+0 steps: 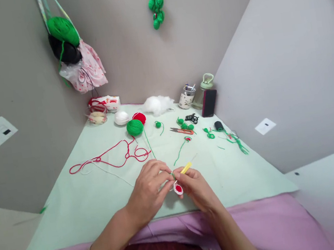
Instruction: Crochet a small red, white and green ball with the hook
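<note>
Near the table's front edge, my two hands meet. My left hand point(152, 187) has its fingers bent together and pinches green yarn point(173, 175) at the fingertips. In my right hand point(196, 187) is a crochet hook point(186, 168) with a yellow handle, its thin metal end pointing up and right. A small crocheted disc point(178, 188), red in the middle with a white rim, hangs at the fingertips between both hands. From the green yarn ball point(135, 127) a strand runs down to my left hand. A white strand also leads toward that hand. The exact stitch is hidden by my fingers.
A red yarn ball point(139, 119), a white ball point(121, 118) and stuffing point(158, 104) lie at the back. Thread snips point(182, 131), small green crocheted pieces point(185, 125) and a phone point(209, 103) are to the right. Loose red yarn point(109, 160) spreads left.
</note>
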Demonstrator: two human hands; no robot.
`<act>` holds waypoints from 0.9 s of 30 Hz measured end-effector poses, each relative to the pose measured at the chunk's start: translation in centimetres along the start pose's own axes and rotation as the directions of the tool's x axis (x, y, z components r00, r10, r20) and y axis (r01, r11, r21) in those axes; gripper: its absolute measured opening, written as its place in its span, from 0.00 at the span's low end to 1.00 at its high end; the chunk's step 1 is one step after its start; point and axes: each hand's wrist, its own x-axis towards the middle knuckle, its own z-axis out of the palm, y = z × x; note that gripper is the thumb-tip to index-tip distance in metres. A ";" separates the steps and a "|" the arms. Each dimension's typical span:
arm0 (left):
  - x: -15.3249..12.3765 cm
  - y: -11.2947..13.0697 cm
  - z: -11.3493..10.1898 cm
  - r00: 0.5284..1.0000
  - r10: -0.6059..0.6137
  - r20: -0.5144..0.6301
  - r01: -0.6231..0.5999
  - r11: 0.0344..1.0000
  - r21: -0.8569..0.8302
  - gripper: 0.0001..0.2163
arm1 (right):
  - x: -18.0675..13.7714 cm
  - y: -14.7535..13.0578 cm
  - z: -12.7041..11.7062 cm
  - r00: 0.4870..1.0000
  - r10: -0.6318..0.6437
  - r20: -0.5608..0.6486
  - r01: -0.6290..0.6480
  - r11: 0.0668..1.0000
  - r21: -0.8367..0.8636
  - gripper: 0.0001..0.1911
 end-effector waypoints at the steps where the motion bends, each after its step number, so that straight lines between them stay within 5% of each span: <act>1: 0.0 0.1 0.2 1.000 -0.004 -0.007 0.004 1.000 0.002 0.05 | -0.1 0.0 -0.2 1.000 0.009 0.004 -0.009 1.000 0.003 0.25; 13: -0.6 -0.5 0.9 0.977 -0.165 0.135 0.182 0.975 -0.125 0.05 | -0.7 0.5 -0.9 1.000 -0.001 0.021 0.000 0.998 0.066 0.20; 16: 0.3 -1.1 -0.1 0.931 -0.234 0.279 0.277 0.952 -0.127 0.04 | -1.5 0.1 -1.2 0.994 0.022 0.104 -0.034 0.993 0.114 0.21; 19: 2.6 -3.0 -1.7 0.902 -0.181 0.391 0.210 0.977 -0.030 0.11 | -2.3 -0.2 -1.8 0.986 -0.002 0.167 -0.028 0.984 0.176 0.24; 22: 5.9 -6.2 -4.3 0.933 -0.231 0.274 0.215 0.973 0.090 0.01 | -3.1 -0.3 -2.7 0.969 -0.106 0.223 0.037 0.955 0.295 0.25; 24: 7.8 -8.8 -6.8 0.947 -0.287 0.145 0.267 0.953 0.145 0.05 | -3.5 -0.4 -3.2 0.950 -0.196 0.242 0.096 0.923 0.372 0.23; 27: 8.7 -12.7 -10.8 0.919 -0.379 -0.114 0.393 0.904 0.169 0.03 | -3.7 -0.9 -3.3 0.946 -0.243 0.212 0.139 0.901 0.411 0.22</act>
